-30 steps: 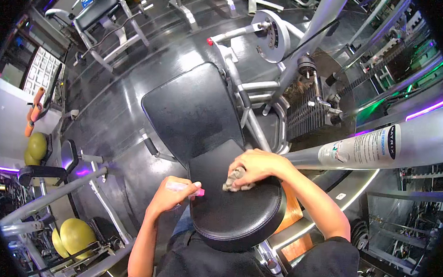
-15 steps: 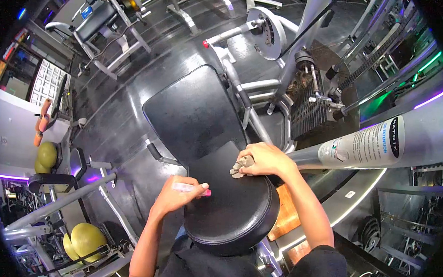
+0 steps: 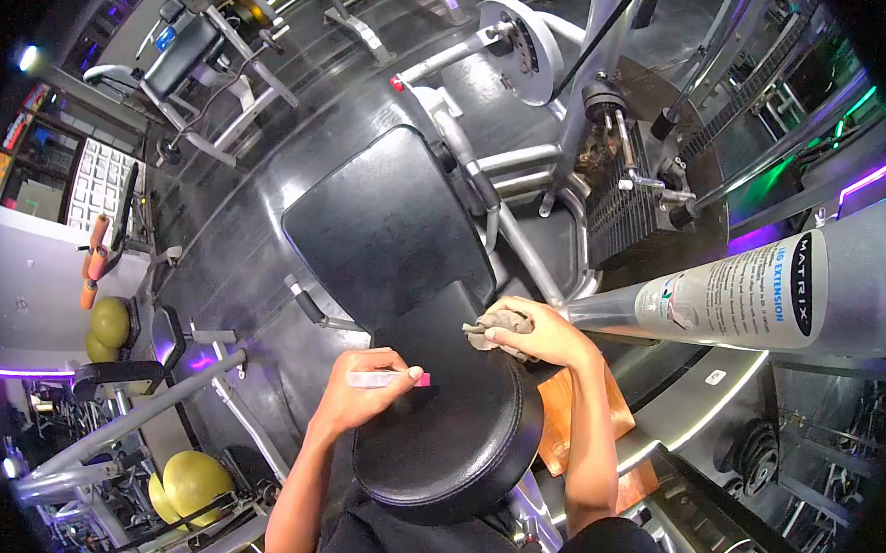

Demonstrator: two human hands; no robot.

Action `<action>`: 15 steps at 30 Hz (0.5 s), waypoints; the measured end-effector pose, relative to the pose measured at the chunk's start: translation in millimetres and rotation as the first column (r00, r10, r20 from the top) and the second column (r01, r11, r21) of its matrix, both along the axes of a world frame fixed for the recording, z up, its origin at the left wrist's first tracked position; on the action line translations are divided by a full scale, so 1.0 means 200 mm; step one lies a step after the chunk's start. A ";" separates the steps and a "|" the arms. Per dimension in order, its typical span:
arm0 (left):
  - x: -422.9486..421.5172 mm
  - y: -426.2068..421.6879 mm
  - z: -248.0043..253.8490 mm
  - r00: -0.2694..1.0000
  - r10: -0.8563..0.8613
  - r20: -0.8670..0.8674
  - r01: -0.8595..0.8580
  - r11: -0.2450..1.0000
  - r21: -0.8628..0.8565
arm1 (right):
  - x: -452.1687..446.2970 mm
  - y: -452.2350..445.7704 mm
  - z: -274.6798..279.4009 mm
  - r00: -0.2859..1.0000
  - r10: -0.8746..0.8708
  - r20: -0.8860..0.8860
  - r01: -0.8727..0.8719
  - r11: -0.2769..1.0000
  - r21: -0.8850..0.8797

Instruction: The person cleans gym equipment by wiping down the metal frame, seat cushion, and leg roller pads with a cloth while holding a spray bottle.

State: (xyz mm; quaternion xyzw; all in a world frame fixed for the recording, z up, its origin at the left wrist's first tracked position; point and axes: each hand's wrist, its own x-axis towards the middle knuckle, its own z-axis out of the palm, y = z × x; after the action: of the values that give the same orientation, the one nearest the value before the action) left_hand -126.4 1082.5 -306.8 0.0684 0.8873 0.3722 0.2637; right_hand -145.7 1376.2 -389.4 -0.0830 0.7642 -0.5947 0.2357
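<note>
My left hand (image 3: 357,394) is closed around a slim whitish tube with a pink end (image 3: 372,379), just above the left side of a black padded backrest (image 3: 444,442). Its pink end points right, over the upholstery. In my right hand (image 3: 545,334) is a crumpled grey-beige cloth (image 3: 498,331), bunched under the fingers at the pad's upper right edge. Whether the cloth touches the pad I cannot tell. Beyond both hands lies the wide black seat pad (image 3: 386,223), with light smudges on its surface.
A thick silver post with a label (image 3: 727,296) stands close to my right arm. A weight stack (image 3: 626,221) and round plate (image 3: 535,59) are beyond it. A wooden block (image 3: 566,423) sits beside the backrest. Yellow balls (image 3: 197,486) and metal frames are on the left.
My right hand has shifted slightly right with the cloth, nearer the pad's edge. The left hand keeps its hold on the tube, with little movement. The camera view has turned slightly.
</note>
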 end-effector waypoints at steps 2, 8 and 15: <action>0.02 0.03 -0.02 0.990 0.003 -0.141 0.015 0.992 0.124 | 0.07 -0.02 -0.10 0.992 -0.123 0.003 0.122 0.984 -0.132; 0.06 0.06 -0.08 0.963 0.103 -0.250 -0.039 0.968 0.250 | 0.35 0.03 0.15 0.946 -0.308 0.100 0.323 0.921 -0.219; 0.09 0.09 -0.11 0.925 0.148 -0.350 -0.040 0.954 0.299 | 0.38 -0.03 -0.04 0.907 -0.410 0.097 0.419 0.853 -0.311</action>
State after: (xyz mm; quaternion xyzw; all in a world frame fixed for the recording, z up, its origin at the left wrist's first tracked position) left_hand -108.1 1100.4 -328.2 0.1312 0.8600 0.4893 0.0615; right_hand -68.7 1369.2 -397.7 0.0540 0.6525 -0.7498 0.0953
